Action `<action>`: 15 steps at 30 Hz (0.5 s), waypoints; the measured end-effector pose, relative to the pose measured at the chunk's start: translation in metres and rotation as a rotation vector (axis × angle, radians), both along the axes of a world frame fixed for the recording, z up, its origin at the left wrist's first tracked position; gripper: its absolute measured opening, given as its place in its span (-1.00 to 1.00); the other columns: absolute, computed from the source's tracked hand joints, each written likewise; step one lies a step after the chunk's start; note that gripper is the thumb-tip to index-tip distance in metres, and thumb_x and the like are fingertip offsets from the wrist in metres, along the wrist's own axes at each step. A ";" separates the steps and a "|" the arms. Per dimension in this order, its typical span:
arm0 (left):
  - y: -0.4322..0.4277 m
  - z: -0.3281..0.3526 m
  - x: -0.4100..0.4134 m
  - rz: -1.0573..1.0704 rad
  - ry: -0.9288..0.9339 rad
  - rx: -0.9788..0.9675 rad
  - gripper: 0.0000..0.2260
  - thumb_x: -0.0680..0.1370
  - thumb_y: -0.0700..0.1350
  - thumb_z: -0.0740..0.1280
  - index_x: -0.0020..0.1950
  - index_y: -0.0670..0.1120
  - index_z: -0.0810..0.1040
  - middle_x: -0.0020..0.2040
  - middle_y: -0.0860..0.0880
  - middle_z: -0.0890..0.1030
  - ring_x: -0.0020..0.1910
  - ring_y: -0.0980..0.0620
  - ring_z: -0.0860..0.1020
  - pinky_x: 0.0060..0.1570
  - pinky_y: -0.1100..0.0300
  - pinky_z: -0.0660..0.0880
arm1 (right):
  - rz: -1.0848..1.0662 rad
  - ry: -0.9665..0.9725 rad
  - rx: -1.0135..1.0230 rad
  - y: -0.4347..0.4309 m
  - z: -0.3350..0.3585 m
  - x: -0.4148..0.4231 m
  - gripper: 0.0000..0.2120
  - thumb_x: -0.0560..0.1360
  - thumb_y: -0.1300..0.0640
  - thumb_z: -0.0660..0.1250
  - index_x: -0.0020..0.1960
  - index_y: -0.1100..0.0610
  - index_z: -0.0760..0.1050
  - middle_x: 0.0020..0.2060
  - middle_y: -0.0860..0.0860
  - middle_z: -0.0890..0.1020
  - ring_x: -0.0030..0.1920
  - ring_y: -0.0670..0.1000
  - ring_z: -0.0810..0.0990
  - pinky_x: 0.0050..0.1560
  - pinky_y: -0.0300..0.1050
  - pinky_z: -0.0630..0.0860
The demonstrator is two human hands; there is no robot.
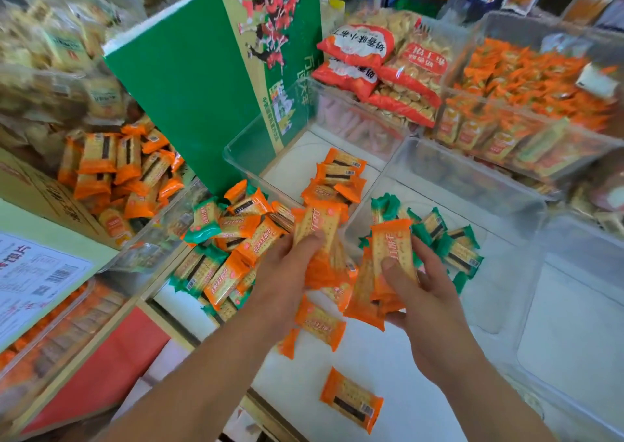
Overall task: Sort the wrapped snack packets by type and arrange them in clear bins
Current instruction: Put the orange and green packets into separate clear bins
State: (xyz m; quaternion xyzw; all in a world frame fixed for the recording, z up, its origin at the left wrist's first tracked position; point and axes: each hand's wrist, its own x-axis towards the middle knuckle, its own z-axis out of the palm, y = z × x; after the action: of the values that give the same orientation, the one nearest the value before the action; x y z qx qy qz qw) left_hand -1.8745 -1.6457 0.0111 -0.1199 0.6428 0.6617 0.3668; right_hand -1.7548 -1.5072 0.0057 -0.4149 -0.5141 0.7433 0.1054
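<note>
My left hand (287, 272) grips a stack of orange-wrapped cracker packets (320, 235) above the white counter. My right hand (422, 289) holds another bunch of orange packets (393, 256), thumb pressed on the top one. A mixed pile of orange and green packets (229, 249) lies to the left of my hands. One clear bin (236, 151) behind my hands holds a few orange packets (337, 178). A second clear bin (526, 205) to the right holds green packets (452, 242). Loose orange packets (351, 401) lie on the counter near me.
A green carton (202, 87) stands behind the pile. A cardboard box of orange packets (111, 178) sits at left. Red biscuit bags (381, 70) and a full clear bin of orange packets (526, 104) are at the back right. More clear bins (574, 306) stand at right.
</note>
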 end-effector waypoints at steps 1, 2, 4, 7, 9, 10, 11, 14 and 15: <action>0.009 0.003 -0.021 0.012 0.040 -0.043 -0.84 0.57 0.08 0.46 0.09 0.06 0.63 -0.04 0.02 0.76 -0.08 0.04 0.72 -0.14 0.14 0.58 | -0.002 0.008 0.018 0.004 0.006 -0.012 -0.49 0.55 0.09 0.45 0.42 -0.25 0.43 0.07 -0.03 0.73 -0.02 0.10 0.75 -0.07 0.21 0.69; 0.019 0.006 -0.039 0.016 0.078 -0.091 -0.77 0.54 0.14 0.48 0.09 0.05 0.63 -0.02 0.02 0.75 -0.07 0.03 0.72 -0.10 0.12 0.59 | 0.002 0.014 0.040 0.008 0.010 -0.025 -0.49 0.55 0.08 0.46 0.42 -0.24 0.43 0.08 -0.03 0.73 -0.02 0.09 0.75 -0.04 0.22 0.69; 0.038 0.009 -0.072 0.032 0.139 -0.138 -0.55 0.45 0.25 0.51 0.18 -0.01 0.61 0.09 -0.03 0.72 0.02 -0.05 0.70 0.04 -0.01 0.64 | 0.011 0.009 0.082 0.018 0.017 -0.052 -0.52 0.54 0.05 0.48 0.40 -0.22 0.45 0.08 -0.02 0.73 -0.03 0.07 0.75 -0.02 0.19 0.69; 0.052 0.010 -0.094 0.025 0.191 -0.191 -0.34 0.43 0.34 0.48 0.34 -0.07 0.50 0.19 0.01 0.59 0.16 -0.07 0.60 0.22 -0.08 0.55 | 0.047 -0.036 0.125 0.027 0.021 -0.092 -0.54 0.53 -0.03 0.49 0.38 -0.21 0.44 0.05 -0.02 0.73 -0.08 0.03 0.76 -0.09 0.09 0.70; 0.051 0.009 -0.095 0.011 0.231 -0.186 -0.65 0.55 0.24 0.42 0.08 -0.01 0.52 -0.01 0.11 0.55 -0.03 0.09 0.55 0.11 0.08 0.48 | 0.071 -0.073 0.140 0.031 0.018 -0.118 -0.53 0.52 -0.07 0.49 0.37 -0.19 0.43 0.04 -0.03 0.73 -0.11 0.02 0.76 -0.18 0.00 0.69; 0.048 0.005 -0.092 0.009 0.249 -0.178 -0.76 0.59 0.18 0.41 0.01 0.03 0.54 -0.05 0.13 0.54 -0.08 0.14 0.53 0.05 0.13 0.46 | 0.072 -0.097 0.158 0.031 0.015 -0.131 -0.51 0.50 -0.10 0.50 0.37 -0.19 0.42 0.07 -0.03 0.72 -0.09 0.03 0.76 -0.15 0.01 0.69; 0.043 0.000 -0.091 0.018 0.252 -0.168 -0.82 0.60 0.13 0.40 0.06 0.04 0.57 0.00 0.12 0.58 -0.03 0.13 0.55 0.06 0.13 0.48 | 0.064 -0.124 0.190 0.031 0.011 -0.143 -0.46 0.45 -0.13 0.51 0.38 -0.19 0.42 0.12 -0.04 0.70 -0.03 0.05 0.74 -0.04 0.07 0.69; 0.017 -0.015 -0.088 0.096 0.191 -0.165 -0.73 0.60 -0.02 0.43 0.28 -0.02 0.60 0.19 -0.02 0.64 0.15 -0.02 0.61 0.24 0.01 0.57 | 0.153 -0.219 0.342 0.029 0.006 -0.170 -0.37 0.44 -0.16 0.48 0.46 -0.10 0.39 0.27 -0.05 0.57 0.19 0.08 0.62 0.26 0.13 0.57; 0.004 -0.019 -0.086 0.122 0.177 -0.152 -0.80 0.60 -0.09 0.42 0.22 -0.05 0.63 0.14 -0.07 0.65 0.10 -0.05 0.63 0.19 0.04 0.60 | 0.210 -0.250 0.398 0.027 0.006 -0.175 -0.40 0.48 -0.12 0.46 0.47 -0.05 0.40 0.28 -0.05 0.55 0.19 0.09 0.62 0.26 0.11 0.56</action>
State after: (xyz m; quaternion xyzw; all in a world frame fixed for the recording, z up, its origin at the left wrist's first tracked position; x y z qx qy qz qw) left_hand -1.9608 -1.6412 -0.0080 -0.1276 0.7125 0.6401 0.2576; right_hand -1.9294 -1.4806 0.0116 -0.4190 -0.6994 0.5774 0.0428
